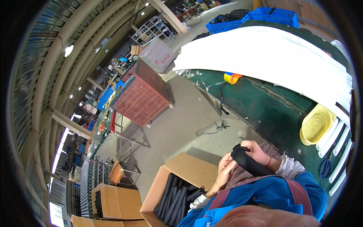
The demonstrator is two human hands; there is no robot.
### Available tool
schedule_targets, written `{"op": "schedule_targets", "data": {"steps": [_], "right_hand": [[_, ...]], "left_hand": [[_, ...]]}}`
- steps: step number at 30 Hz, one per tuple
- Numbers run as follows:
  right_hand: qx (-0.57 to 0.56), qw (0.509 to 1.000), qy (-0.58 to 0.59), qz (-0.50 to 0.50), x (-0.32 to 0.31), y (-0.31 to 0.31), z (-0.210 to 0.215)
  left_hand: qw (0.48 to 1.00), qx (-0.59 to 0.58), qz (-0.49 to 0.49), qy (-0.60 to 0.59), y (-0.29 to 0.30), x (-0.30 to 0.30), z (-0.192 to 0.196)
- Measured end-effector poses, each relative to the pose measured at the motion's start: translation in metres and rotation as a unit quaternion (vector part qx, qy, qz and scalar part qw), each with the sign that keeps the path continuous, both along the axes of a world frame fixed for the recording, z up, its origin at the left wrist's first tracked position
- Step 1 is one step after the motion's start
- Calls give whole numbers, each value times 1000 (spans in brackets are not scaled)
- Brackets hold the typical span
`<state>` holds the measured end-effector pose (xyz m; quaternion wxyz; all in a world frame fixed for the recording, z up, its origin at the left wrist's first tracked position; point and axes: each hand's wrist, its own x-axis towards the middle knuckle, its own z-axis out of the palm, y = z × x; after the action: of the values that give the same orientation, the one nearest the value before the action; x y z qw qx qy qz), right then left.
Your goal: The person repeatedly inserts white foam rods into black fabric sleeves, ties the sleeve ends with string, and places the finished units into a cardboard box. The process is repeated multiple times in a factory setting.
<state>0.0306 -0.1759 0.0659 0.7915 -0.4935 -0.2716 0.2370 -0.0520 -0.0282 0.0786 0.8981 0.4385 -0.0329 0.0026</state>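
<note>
Both my hands are closed on a soft black tube (252, 165), just in front of my chest. My left hand (225, 169) pinches it near its upper end, where the black material looks folded or bunched. My right hand (258, 152) grips the same end from the other side, its fingers bent over the edge. The tube's other end slopes down toward my blue jacket. An open cardboard box (154, 190) stands beside my left arm, with several black tubes (177, 198) lying in it.
To my right is a green table (261, 100) bearing a large pile of white tubes (261, 49), a yellow basin (317, 124), blue-handled scissors (325, 168) and an orange-and-blue ring (232, 78). Blue crates (274, 16) stand beyond. A reddish wheeled cart (141, 94) and another cardboard box (117, 202) are to the left.
</note>
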Motion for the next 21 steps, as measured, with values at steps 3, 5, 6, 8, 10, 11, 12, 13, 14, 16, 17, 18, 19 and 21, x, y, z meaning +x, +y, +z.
{"op": "schedule_targets", "data": {"steps": [3, 5, 6, 8, 10, 11, 12, 13, 14, 16, 17, 18, 19, 21], "right_hand": [[61, 992, 85, 73, 9, -6, 9], [102, 975, 165, 110, 12, -11, 18], [122, 963, 203, 131, 11, -13, 27], [54, 981, 169, 74, 6, -14, 39], [-56, 994, 91, 20, 9, -10, 25], [-85, 993, 76, -16, 8, -7, 22], [-91, 993, 63, -36, 9, -5, 14], [-97, 993, 50, -55, 12, -4, 3], [-105, 991, 40, -73, 15, -3, -3], [-150, 983, 23, -107, 17, -2, -6], [-158, 980, 24, -116, 19, -4, -8], [-166, 978, 25, -125, 20, -6, -11], [-154, 980, 36, -122, 19, -7, -13], [-131, 982, 51, -122, 17, -7, -11]], "left_hand": [[999, 21, -39, -19, 9, 5, -1], [999, 11, -40, 4, 7, 14, 3], [999, 10, -42, 22, 10, 18, 1], [997, 9, -51, 54, 16, 30, -4], [997, 16, -22, 71, 11, 35, 0], [998, 32, -5, 58, 10, 37, -8], [998, 47, 12, 45, 6, 38, -16], [996, 67, 55, 30, -2, 41, -22], [990, 123, 75, 5, -4, 46, -32], [964, 234, 121, -44, 0, 50, -52], [951, 277, 129, -41, -4, 51, -52], [952, 274, 120, -60, -6, 51, -51], [953, 271, 111, -79, -6, 50, -49], [972, 214, 60, -71, 2, 45, -43]]}}
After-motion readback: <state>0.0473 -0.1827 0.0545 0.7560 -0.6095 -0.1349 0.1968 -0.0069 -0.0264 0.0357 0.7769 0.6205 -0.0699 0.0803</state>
